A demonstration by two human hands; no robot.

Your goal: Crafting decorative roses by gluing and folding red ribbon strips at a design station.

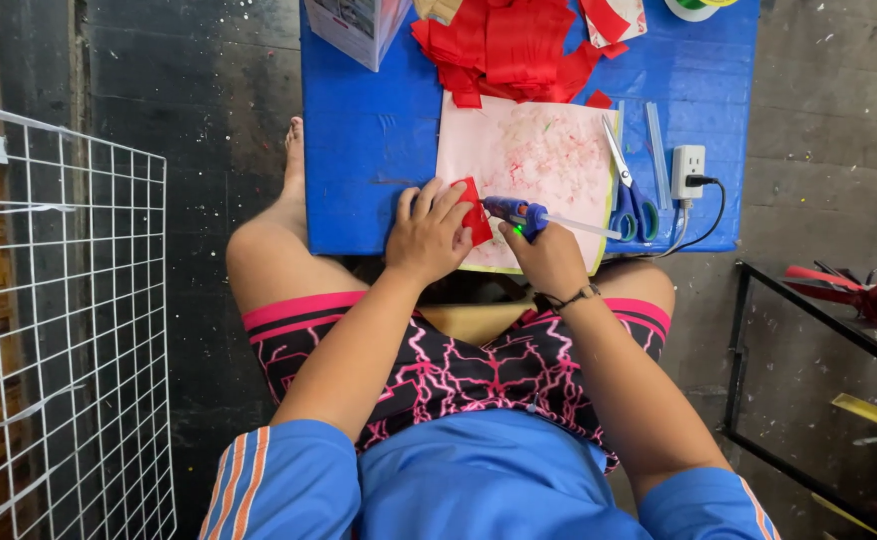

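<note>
The left hand [427, 232] lies with its fingers spread and pinches a small red paper piece [474, 210] over the stained pink sheet [539, 160] on the blue table [369, 130]. The right hand [551, 255] is closed around a blue glue gun [517, 213], whose nozzle touches the red piece. Blue scissors [631, 195] lie just beside the sheet, near a white power socket [688, 165]. A pile of red paper strips [509, 45] lies at the far edge.

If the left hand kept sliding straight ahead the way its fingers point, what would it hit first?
The left hand points up the pale mat. Beyond the small red piece under its fingertips, the way looks free until the heap of red paper, probably.
</note>
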